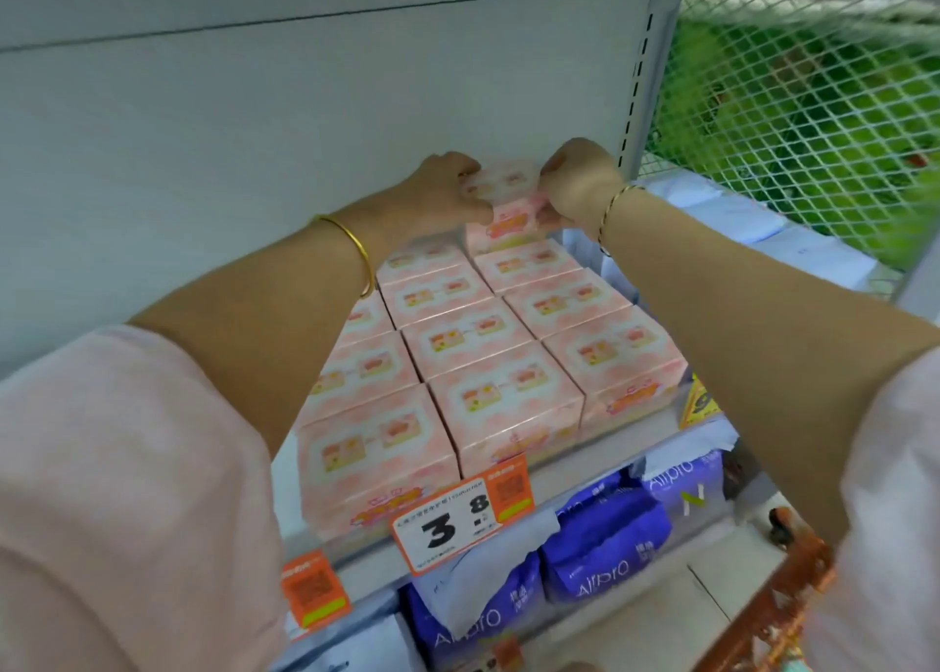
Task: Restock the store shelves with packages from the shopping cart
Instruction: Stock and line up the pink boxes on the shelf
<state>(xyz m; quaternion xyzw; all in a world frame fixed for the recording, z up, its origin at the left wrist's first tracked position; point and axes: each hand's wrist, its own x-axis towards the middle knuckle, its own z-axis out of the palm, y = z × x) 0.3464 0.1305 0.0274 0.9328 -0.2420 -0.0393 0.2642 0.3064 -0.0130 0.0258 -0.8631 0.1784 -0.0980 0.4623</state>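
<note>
Both hands are up at the back of the shelf w/ one pink box [501, 185] held between them. L hand [447, 188] grips the box's left end, fingers curled over the top edge and thumb under at the near side. R hand [575, 183] grips the right end the same way, so the box sits squarely between the two grips, palms facing each other across it. Box is a bit blurred. It's close to the grey rear panel [254, 137] and higher than the stocked rows. Can't tell if its underside touches the box beneath.

Below and nearer the camera, stocked pink boxes [473, 336] of the same kind fill the shelf [630, 447] in three tight columns, tops level and sides touching.

Gold bangle [356, 249] on the L wrist, thin bracelet [613, 208] on the R, and pale pink sleeves on both upper arms.

Price tag [447, 524] reading 3.8 is clipped to the shelf lip, w/ an orange QR tag [313, 590] to its left. Purple Allpro packs [605, 544] are on the shelf below. An orange cart edge [783, 600] shows at lower right, and wire mesh [793, 86] at upper right.
</note>
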